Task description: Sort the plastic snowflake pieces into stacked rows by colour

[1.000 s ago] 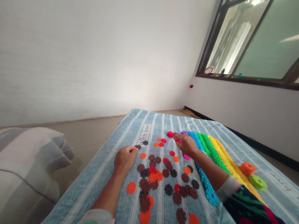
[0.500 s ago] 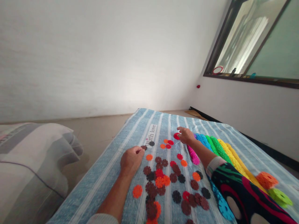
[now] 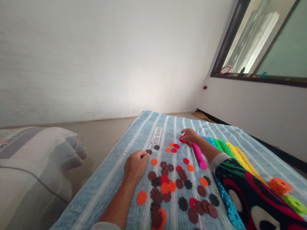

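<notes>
Lower right of frame: the patterned sleeve (image 3: 251,198) now fills far more of the corner than 1 s ago, as the right arm stretches away from the body. It covers the near ends of the blue row (image 3: 231,212).

Lower centre: loose discs (image 3: 168,187) in brown, orange, red and black lie scattered on the striped blanket (image 3: 112,188), lying as they did before.

Centre left: left hand (image 3: 136,163) rests knuckles-up on the blanket, as it has for the last second. Thumb and forefinger are pressed together on a dark brown disc (image 3: 148,152) at their tip. A black disc (image 3: 156,147) lies just beyond.

Centre: right hand (image 3: 190,135) has moved from the middle of the scatter up to the far end of the magenta row (image 3: 199,155). Its fingertips are closed on a red disc (image 3: 182,139) that touches the blanket; whether it is lifted cannot be told.

Right of centre: green row (image 3: 223,146) and yellow row (image 3: 238,155) run alongside. An orange stack (image 3: 279,186) and a green stack (image 3: 296,203) sit at the right edge.

Far: a "with love" label (image 3: 157,135), then bare wall. Window (image 3: 263,41) at upper right.
</notes>
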`<state>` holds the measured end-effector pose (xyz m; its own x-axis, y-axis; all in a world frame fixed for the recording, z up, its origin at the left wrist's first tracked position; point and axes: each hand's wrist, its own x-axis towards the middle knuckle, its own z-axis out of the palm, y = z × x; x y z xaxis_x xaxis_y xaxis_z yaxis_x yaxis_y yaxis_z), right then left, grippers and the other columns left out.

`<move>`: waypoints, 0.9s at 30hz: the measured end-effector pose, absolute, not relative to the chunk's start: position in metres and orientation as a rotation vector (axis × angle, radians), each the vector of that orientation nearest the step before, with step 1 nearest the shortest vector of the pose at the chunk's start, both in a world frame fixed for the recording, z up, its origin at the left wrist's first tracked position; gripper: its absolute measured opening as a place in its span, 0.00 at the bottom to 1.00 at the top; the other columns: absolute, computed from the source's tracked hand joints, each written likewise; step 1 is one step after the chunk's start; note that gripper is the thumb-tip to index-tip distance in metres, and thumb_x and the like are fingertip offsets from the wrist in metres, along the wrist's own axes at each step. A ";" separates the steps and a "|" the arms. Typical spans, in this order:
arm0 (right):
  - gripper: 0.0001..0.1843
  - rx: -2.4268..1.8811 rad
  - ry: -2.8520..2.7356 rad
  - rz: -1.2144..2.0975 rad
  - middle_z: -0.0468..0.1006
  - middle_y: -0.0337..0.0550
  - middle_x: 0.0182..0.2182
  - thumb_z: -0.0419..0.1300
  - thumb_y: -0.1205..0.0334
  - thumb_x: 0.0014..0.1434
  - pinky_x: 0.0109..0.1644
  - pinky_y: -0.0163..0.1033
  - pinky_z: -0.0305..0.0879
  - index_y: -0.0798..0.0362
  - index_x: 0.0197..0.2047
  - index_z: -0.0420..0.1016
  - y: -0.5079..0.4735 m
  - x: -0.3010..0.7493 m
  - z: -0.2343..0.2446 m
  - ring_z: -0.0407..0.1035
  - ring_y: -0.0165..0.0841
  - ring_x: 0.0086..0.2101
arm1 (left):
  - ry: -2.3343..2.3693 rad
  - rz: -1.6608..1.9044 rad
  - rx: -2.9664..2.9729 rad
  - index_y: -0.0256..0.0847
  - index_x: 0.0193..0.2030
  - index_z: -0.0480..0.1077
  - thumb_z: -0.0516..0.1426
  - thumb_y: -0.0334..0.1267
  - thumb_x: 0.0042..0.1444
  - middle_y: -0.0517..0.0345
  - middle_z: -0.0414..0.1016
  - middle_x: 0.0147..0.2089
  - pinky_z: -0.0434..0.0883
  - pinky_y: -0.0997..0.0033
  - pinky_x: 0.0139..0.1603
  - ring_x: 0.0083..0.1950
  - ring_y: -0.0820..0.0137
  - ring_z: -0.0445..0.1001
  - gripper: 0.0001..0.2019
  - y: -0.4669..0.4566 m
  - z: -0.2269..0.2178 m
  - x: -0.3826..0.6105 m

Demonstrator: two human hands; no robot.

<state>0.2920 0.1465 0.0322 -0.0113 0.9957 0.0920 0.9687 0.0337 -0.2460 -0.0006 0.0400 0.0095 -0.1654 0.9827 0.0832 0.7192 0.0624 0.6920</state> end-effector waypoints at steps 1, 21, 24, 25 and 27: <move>0.21 -2.024 -2.075 0.175 0.80 0.46 0.38 0.66 0.68 0.49 0.39 0.33 0.64 0.55 0.49 0.78 0.148 0.293 0.032 0.73 0.35 0.38 | 1.936 0.863 1.698 0.43 0.31 0.77 0.52 0.45 0.51 0.58 0.80 0.31 0.63 0.72 0.34 0.35 0.66 0.75 0.14 0.040 0.009 -0.001; 0.16 -2.025 -2.005 0.072 0.81 0.45 0.36 0.61 0.63 0.53 0.37 0.33 0.63 0.54 0.45 0.79 0.113 0.315 0.058 0.73 0.35 0.37 | 1.964 0.823 1.696 0.43 0.33 0.78 0.51 0.45 0.52 0.58 0.80 0.32 0.64 0.72 0.35 0.36 0.66 0.76 0.15 0.039 0.014 0.002; 0.10 -1.996 -2.093 0.112 0.80 0.41 0.32 0.61 0.64 0.53 0.36 0.32 0.62 0.52 0.38 0.81 0.087 0.317 0.057 0.73 0.33 0.34 | 1.950 0.843 1.715 0.43 0.33 0.78 0.51 0.45 0.52 0.57 0.80 0.33 0.64 0.71 0.36 0.36 0.65 0.75 0.15 0.040 0.013 0.001; 0.09 -1.983 -2.130 0.133 0.80 0.39 0.31 0.60 0.65 0.52 0.35 0.32 0.62 0.51 0.36 0.82 0.079 0.316 0.055 0.73 0.32 0.33 | 1.946 0.843 1.719 0.43 0.33 0.78 0.51 0.46 0.52 0.57 0.80 0.33 0.63 0.71 0.35 0.36 0.65 0.75 0.15 0.041 0.012 0.001; 0.09 -1.971 -2.195 0.170 0.80 0.39 0.30 0.61 0.66 0.52 0.35 0.31 0.62 0.51 0.35 0.82 0.065 0.313 0.052 0.73 0.31 0.32 | 1.942 0.839 1.716 0.43 0.34 0.78 0.51 0.46 0.52 0.56 0.80 0.33 0.63 0.70 0.35 0.36 0.65 0.75 0.15 0.041 0.012 0.000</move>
